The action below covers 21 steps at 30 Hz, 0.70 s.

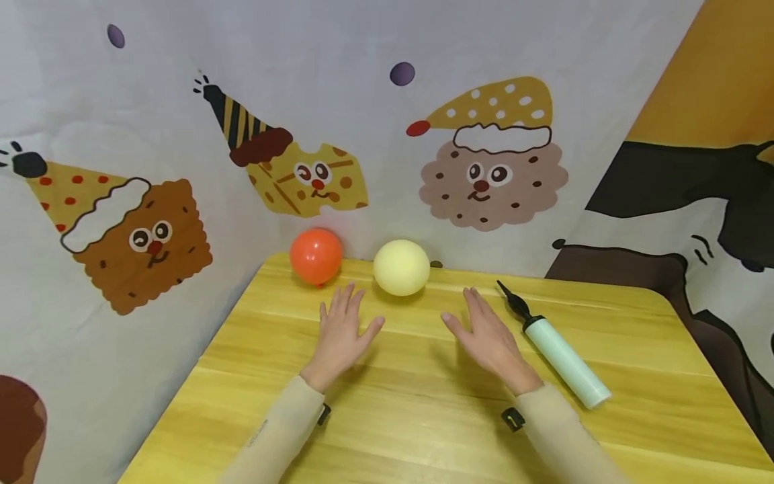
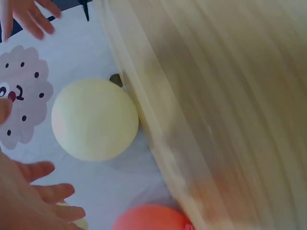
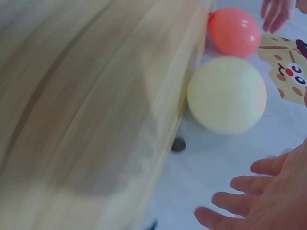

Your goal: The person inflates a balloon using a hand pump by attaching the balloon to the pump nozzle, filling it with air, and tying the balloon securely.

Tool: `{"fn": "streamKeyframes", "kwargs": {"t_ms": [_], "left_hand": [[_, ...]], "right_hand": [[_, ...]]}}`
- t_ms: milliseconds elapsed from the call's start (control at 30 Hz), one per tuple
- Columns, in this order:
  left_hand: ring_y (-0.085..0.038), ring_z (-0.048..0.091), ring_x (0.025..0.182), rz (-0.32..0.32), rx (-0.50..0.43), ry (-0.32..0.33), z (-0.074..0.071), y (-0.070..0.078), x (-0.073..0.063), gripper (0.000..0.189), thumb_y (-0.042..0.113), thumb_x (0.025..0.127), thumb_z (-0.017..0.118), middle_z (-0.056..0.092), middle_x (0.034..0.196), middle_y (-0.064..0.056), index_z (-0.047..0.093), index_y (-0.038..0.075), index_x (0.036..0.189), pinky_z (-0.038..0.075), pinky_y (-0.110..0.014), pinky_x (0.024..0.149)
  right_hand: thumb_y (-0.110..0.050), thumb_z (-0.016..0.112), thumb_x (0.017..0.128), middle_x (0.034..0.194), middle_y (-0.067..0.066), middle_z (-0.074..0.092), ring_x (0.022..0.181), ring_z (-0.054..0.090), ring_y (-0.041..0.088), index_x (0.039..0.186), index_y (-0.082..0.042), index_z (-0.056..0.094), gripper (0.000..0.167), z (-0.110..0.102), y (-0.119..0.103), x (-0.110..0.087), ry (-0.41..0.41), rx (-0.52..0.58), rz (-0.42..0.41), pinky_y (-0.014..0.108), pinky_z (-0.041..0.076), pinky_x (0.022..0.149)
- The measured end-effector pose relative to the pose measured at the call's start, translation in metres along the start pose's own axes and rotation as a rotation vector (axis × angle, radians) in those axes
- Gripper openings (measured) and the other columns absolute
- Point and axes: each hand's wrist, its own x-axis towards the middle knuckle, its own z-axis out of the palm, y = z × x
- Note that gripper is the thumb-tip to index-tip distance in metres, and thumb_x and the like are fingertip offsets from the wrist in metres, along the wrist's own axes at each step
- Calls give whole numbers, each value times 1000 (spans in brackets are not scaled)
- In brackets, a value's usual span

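Note:
A pale yellow balloon (image 1: pixel 402 267) lies at the back of the wooden table, and a red balloon (image 1: pixel 316 257) sits to its left, knot facing down. Short of the two balloons, my left hand (image 1: pixel 342 336) hovers over the table with straight, spread fingers and nothing in it. My right hand (image 1: pixel 491 339) is held out to the right of the yellow balloon, its fingers extended and holding nothing. Both wrist views show the yellow balloon (image 2: pixel 95 120) apart from the hands. Beside my right hand lies a balloon hand pump (image 1: pixel 567 361), mint green with a black nozzle.
The wooden table (image 1: pixel 417 417) ends at a cloth backdrop (image 1: pixel 387 33) printed with cartoon snacks in party hats. The pump lies slantwise on the table's right part, its nozzle toward the back.

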Motion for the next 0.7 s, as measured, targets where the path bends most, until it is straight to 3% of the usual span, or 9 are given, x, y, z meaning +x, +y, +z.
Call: {"fn": "streamKeyframes", "kwargs": {"t_ms": [133, 233, 433, 700], "left_hand": [[-50, 16, 153, 28, 168, -61, -7, -9, -5, 86, 64, 98, 56, 26, 166, -23, 39, 5, 157, 11, -81, 113], [-48, 10, 155, 35, 265, -103, -11, -13, -9, 94, 71, 95, 54, 21, 169, -21, 34, 7, 161, 9, -81, 113], [-49, 12, 154, 52, 323, -152, -12, -23, -13, 97, 76, 93, 53, 18, 168, -22, 32, 12, 163, 7, -81, 113], [-47, 5, 155, 65, 324, -244, -10, -26, -14, 96, 80, 93, 46, 14, 170, -19, 30, 17, 164, 3, -80, 114]], "right_hand": [[-70, 43, 101, 170, 21, 18, 154, 16, 48, 164, -6, 22, 93, -11, 13, -16, 59, -185, -71, 74, 21, 115], [-71, 45, 100, 171, 19, 15, 154, 13, 51, 165, -9, 23, 93, -18, 23, -23, 57, -277, -89, 78, 15, 114], [-74, 41, 99, 172, 14, 2, 154, 6, 53, 167, -16, 17, 92, -18, 37, -34, -2, -313, -58, 81, 4, 112], [-73, 42, 99, 172, 15, -1, 153, 4, 55, 167, -16, 14, 93, -18, 44, -40, -27, -314, -42, 83, 3, 111]]}}
